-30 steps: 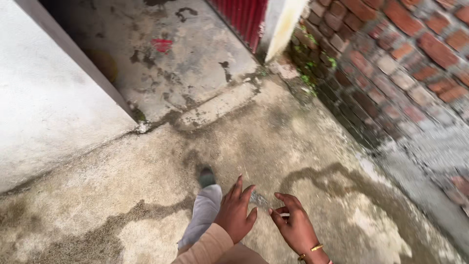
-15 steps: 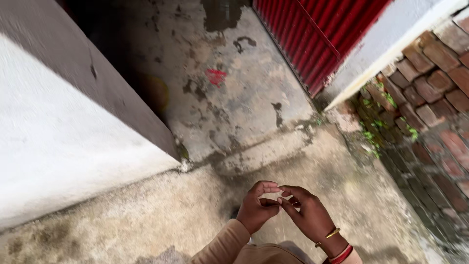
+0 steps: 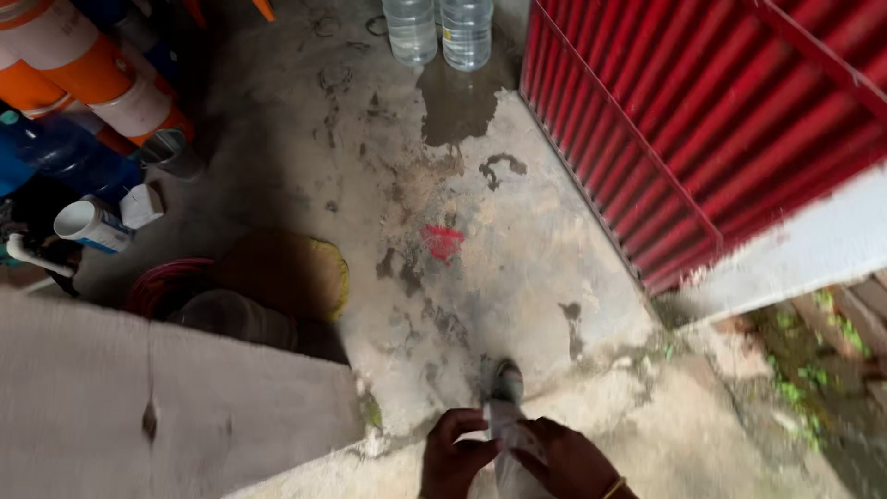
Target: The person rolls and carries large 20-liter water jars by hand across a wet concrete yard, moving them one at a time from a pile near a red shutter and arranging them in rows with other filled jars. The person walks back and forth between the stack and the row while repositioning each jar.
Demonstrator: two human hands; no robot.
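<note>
Hands, left hand (image 3: 455, 457) and right hand (image 3: 565, 462), fingers pinching a small pale object (image 3: 506, 427); two clear bottles (image 3: 440, 30) beyond.

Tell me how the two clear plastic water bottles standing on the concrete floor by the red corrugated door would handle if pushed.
The two clear plastic water bottles look tall and narrow, so a push high up would probably tip them. They seem filled, so likely heavy for their size. The concrete floor beneath looks wet, so they might slide first.
</note>
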